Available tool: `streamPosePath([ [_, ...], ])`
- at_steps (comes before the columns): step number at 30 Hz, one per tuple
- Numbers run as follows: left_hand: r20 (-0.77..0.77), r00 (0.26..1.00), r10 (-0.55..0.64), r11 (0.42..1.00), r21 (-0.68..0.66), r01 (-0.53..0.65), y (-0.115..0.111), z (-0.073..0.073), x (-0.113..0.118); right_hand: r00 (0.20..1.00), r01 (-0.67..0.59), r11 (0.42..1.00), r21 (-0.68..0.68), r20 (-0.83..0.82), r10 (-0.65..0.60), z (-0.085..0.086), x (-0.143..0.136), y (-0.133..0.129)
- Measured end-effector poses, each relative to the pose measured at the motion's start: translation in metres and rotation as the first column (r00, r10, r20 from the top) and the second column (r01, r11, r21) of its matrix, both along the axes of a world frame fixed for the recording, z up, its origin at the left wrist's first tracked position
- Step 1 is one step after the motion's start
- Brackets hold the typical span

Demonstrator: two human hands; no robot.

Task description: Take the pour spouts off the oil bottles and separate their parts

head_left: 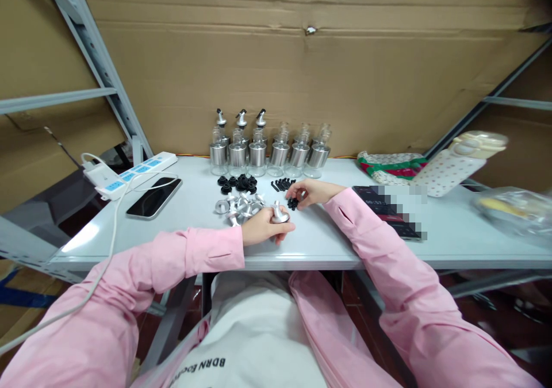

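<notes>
Brown cardboard (310, 83) stands behind our pale counter (332, 235), where glass bottles (257, 157) with metal bands are lined up, 6 of them in the front row; behind them, at the left end, 3 pouring tops (241, 119) with black tips rise from the back row. Our left hand (262, 227) has its grip closed around a silver spout (280, 214), held upright near the front edge. Our right hand (314, 192) reaches down with bent fingers at a small heap of black bits (292, 205); we cannot tell whether its grip has pinched any. Just behind that heap lie thin black levers (282, 185), with round black stoppers (246, 184) to their left and loose silver parts (245, 207) in front of the stoppers, beside our left hand. Farther left we have a phone (154, 197) near a white power strip (142, 173); to the right, a spotted bottle (448, 172).
</notes>
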State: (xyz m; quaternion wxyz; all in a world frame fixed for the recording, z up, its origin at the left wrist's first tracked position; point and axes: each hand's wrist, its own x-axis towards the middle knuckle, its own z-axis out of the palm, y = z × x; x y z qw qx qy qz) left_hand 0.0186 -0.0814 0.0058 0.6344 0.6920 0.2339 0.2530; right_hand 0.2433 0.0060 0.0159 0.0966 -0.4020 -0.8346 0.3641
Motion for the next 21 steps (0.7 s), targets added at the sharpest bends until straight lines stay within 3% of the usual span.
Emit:
streamPosePath([
  [7, 0.007, 1.0, -0.011, 1.0, 0.022, 0.011, 0.0, 0.0, 0.0, 0.998, -0.019, 1.0, 0.015, 0.067, 0.018, 0.006, -0.005, -0.006],
  [14, 0.003, 1.0, -0.007, 1.0, 0.016, 0.007, 0.001, -0.001, 0.0, 0.997, -0.068, 0.991, 0.115, 0.043, 0.064, 0.004, -0.011, -0.009],
  [21, 0.008, 1.0, -0.005, 1.0, 0.011, 0.005, 0.001, -0.001, 0.0, 0.991, -0.133, 0.984, 0.118, 0.025, 0.131, 0.004, -0.012, -0.008],
])
